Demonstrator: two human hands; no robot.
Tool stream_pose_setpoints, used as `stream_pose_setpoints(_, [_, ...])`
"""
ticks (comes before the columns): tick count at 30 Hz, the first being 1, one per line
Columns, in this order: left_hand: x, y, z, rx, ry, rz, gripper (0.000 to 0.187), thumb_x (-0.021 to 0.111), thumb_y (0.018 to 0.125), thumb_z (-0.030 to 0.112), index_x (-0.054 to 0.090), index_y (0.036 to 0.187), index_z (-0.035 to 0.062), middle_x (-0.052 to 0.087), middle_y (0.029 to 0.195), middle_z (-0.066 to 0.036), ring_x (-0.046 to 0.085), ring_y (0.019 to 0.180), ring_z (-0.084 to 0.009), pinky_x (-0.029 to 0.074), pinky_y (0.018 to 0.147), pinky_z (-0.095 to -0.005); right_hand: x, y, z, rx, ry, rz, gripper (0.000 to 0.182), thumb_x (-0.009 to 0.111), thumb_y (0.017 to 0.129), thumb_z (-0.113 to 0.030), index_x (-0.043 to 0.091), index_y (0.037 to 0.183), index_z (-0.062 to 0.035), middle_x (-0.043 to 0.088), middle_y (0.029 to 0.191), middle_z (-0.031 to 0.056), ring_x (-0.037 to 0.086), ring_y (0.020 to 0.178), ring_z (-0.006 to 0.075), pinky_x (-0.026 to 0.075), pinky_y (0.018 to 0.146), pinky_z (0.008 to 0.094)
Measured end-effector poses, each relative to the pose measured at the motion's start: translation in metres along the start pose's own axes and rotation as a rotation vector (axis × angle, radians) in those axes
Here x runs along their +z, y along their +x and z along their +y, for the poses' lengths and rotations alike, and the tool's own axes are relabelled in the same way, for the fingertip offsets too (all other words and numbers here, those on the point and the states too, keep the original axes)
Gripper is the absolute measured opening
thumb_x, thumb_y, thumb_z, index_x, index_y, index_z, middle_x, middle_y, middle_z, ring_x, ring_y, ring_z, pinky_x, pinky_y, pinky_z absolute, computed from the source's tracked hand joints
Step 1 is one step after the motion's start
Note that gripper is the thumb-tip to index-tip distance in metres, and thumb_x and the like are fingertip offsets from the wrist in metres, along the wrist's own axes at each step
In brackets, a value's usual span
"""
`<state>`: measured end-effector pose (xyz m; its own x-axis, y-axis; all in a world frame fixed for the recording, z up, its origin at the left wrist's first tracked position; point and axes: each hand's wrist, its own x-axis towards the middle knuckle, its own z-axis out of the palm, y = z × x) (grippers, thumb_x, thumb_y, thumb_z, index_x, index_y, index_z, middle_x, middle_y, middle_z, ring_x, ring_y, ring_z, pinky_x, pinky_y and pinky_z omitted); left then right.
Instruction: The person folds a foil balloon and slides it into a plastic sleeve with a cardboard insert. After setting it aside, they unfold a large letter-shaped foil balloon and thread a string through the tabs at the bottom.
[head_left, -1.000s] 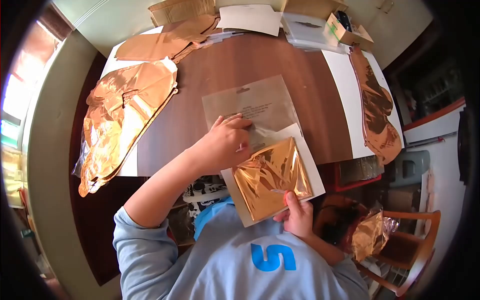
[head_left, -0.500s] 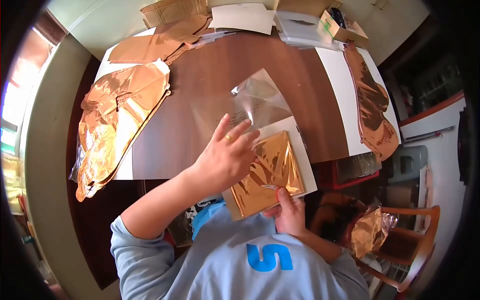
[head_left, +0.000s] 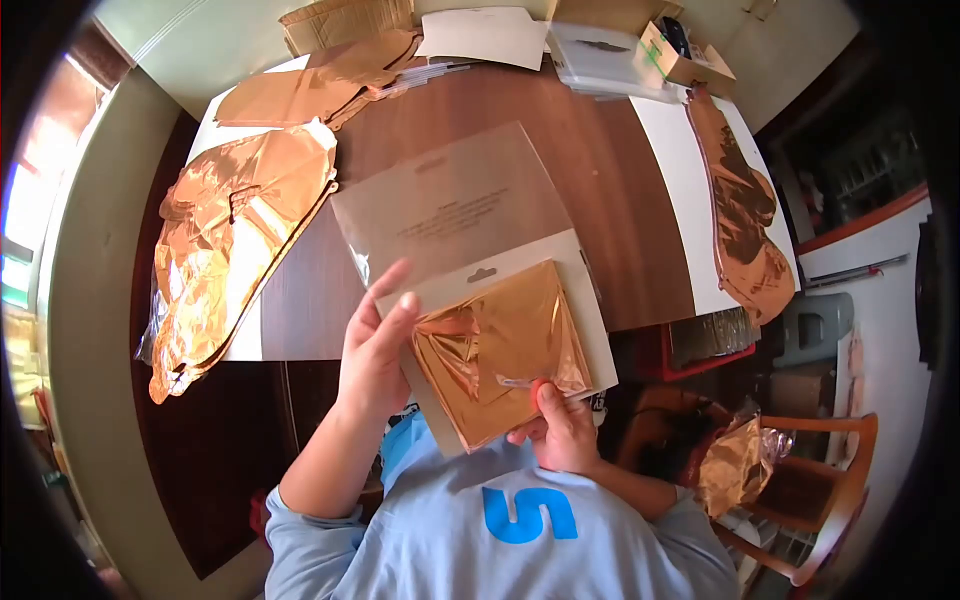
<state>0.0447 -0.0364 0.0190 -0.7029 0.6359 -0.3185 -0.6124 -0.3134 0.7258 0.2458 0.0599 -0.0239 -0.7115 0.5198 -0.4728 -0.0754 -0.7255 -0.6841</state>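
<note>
In front of my chest is a folded copper-gold foil sheet [head_left: 515, 320] on a white card [head_left: 583, 300] with a hang hole. A clear plastic bag [head_left: 460, 190] covers them, its printed flap spread out flat beyond the card. My right hand [head_left: 563, 428] grips the near right edge of the package, thumb on top of the foil and fingers underneath. At the left edge is my left hand [head_left: 378, 350], thumb and forefinger apart and its other fingers partly hidden.
Flat copper foil balloons lie on the table [head_left: 400, 150]: a large crinkled balloon [head_left: 240, 230] at left, a darker balloon [head_left: 740, 200] at right. A stack of clear bags [head_left: 605, 60] and a small cardboard box [head_left: 690, 60] stand at the back. Foil [head_left: 735, 465] rests on a wooden chair [head_left: 800, 490].
My left hand has moved left and down, off the foil to the package's edge. The bag's flap now lies smooth and extended. The package has shifted slightly left; my right hand keeps its grip.
</note>
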Motion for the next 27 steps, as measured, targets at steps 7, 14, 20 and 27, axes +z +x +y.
stream_pose_setpoints(7, [0.004, -0.014, -0.005, -0.094, 0.145, -0.132, 0.031, 0.065, 0.095, 0.015, 0.055, 0.122, 0.0008, 0.066, 0.115, -0.01, 0.063, 0.105, -0.0184, 0.053, 0.091, -0.0361, 0.004, -0.002, -0.005, -0.09, 0.038, -0.021, 0.023, 0.056, 0.1, -0.026, 0.059, 0.108, -0.0049, 0.064, 0.094, 0.0051, 0.069, 0.072, 0.0192, 0.059, 0.054, 0.0298])
stream_pose_setpoints(14, [-0.009, -0.018, 0.0, -0.113, 0.182, -0.091, 0.03, 0.068, 0.093, 0.015, 0.059, 0.118, 0.001, 0.066, 0.114, -0.008, 0.063, 0.103, -0.0152, 0.052, 0.09, -0.0331, -0.028, -0.009, 0.0, 0.147, 0.235, -0.399, 0.036, 0.057, 0.099, -0.033, 0.054, 0.119, -0.0028, 0.065, 0.117, 0.014, 0.069, 0.092, 0.026, 0.057, 0.083, 0.0449])
stream_pose_setpoints(20, [-0.019, -0.04, 0.002, -0.333, 0.261, -0.145, 0.031, 0.068, 0.092, 0.014, 0.06, 0.119, -0.0005, 0.067, 0.112, -0.007, 0.064, 0.1, -0.0148, 0.053, 0.087, -0.032, -0.082, 0.004, -0.053, -0.073, -0.118, -0.375, 0.07, 0.046, 0.099, -0.053, 0.044, 0.14, 0.0044, 0.061, 0.127, 0.0141, 0.059, 0.116, 0.0238, 0.045, 0.1, 0.0408])
stream_pose_setpoints(27, [-0.021, -0.037, -0.008, -0.434, 0.157, -0.207, 0.035, 0.067, 0.092, 0.014, 0.057, 0.122, -0.002, 0.066, 0.116, -0.013, 0.066, 0.105, -0.0212, 0.055, 0.09, -0.0379, -0.034, 0.033, -0.07, -0.139, -0.343, -0.164, 0.042, 0.046, 0.105, -0.03, 0.056, 0.129, 0.0023, 0.064, 0.117, 0.0051, 0.059, 0.104, 0.0102, 0.045, 0.095, 0.0254])
